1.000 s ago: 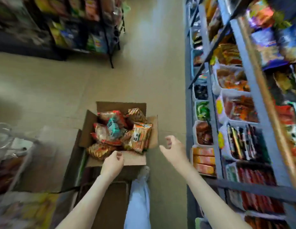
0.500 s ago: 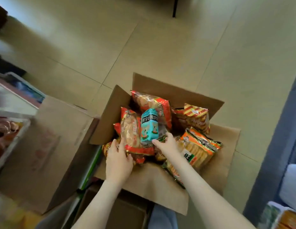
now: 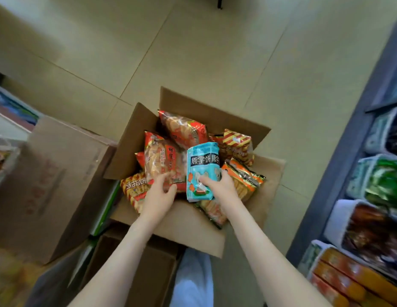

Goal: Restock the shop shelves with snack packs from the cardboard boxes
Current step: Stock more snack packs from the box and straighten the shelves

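- Two hands now work inside the open cardboard box (image 3: 188, 227). A second ago the right hand (image 3: 221, 185) hung spread and empty beside the shelves (image 3: 339, 173), which stand off to its right.
- Beneath the left hand (image 3: 158, 193), a red-orange pack (image 3: 162, 158) is held at its lower edge, fingers curled over it. That hand has moved off the near flap onto the pile.
- Gripped in the right hand, thumb across its front, is the blue pack (image 3: 202, 165), which was merely touched half a second ago. It is probably the next item bound for a shelf, though it still stands among the others in the box.
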Tool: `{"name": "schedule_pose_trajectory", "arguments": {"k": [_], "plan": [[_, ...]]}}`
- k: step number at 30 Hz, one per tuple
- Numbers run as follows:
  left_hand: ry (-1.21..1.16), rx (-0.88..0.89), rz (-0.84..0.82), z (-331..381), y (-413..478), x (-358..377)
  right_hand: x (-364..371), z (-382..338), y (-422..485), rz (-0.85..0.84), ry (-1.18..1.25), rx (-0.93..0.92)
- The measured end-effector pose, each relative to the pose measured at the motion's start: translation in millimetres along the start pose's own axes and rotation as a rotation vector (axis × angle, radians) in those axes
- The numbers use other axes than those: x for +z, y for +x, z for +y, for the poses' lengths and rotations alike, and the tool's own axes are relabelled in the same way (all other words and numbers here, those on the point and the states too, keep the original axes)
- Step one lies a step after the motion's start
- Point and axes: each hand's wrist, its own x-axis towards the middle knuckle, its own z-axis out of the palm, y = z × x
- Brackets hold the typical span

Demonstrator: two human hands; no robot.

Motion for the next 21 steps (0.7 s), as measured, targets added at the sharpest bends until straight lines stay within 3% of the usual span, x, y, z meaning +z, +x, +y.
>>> {"name": "schedule_pose_trajectory", "arguments": {"k": [2,7,14,17,21], "plan": [[-0.120,0.029,-0.109,33,-28,3,-35,-17,-58,0.041,0.080,-0.035],[0.033,0.273,-0.235,115,-125,15,-121,-38,-211,0.144,0.228,-0.151],[0.111,0.660,-0.368,189,-331,46,-211,16,-461,0.428,0.361,-0.465],[0.050,0.768,-0.562,198,-443,55,-218,60,-571,0.532,0.389,-0.610],[-0.112,0.830,-0.942,196,-584,52,-217,117,-701,0.650,0.395,-0.763]]}}
